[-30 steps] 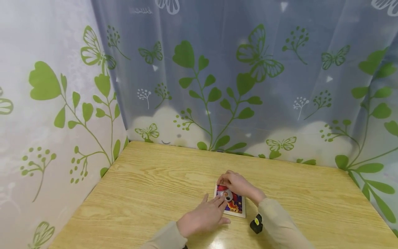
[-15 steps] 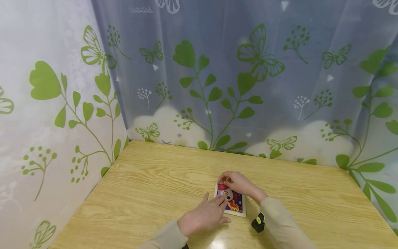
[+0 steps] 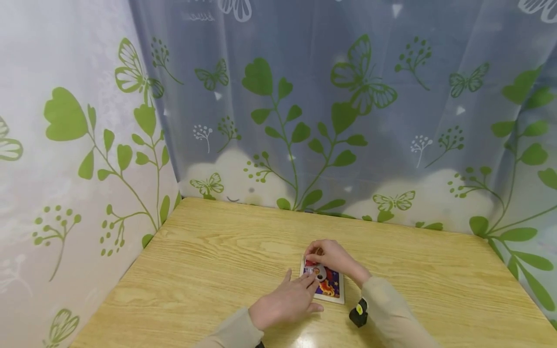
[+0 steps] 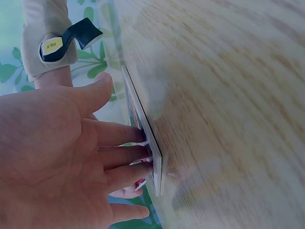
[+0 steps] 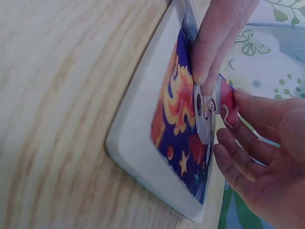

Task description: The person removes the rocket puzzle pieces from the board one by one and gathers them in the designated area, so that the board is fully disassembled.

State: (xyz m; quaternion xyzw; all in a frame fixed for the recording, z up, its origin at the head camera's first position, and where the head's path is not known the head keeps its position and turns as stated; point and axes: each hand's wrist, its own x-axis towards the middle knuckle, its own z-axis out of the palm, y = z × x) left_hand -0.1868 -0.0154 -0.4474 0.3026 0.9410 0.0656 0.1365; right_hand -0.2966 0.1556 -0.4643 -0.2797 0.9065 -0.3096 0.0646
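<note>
A puzzle board (image 3: 332,300) with a white frame and a rocket picture on purple lies flat on the table. My left hand (image 3: 285,300) rests its straight fingers on the picture, thumb spread to the side. In the left wrist view, the fingertips of the left hand (image 4: 62,152) touch down just inside the board's edge (image 4: 157,179). My right hand (image 3: 332,256) is over the far end of the board. The right wrist view shows the right hand (image 5: 267,148) pinching a red puzzle piece (image 5: 228,100) between thumb and finger, tilted up at the picture's far end.
The wood-grain table (image 3: 217,251) spreads around the board. A patterned curtain (image 3: 304,121) hangs behind it and another curtain side (image 3: 87,145) on the left. A black wrist strap mount (image 3: 359,313) sits by the right cuff.
Both hands stay almost in place over the board. The right fingers shift only slightly at the board's far end, and the left fingers keep resting on the picture.
</note>
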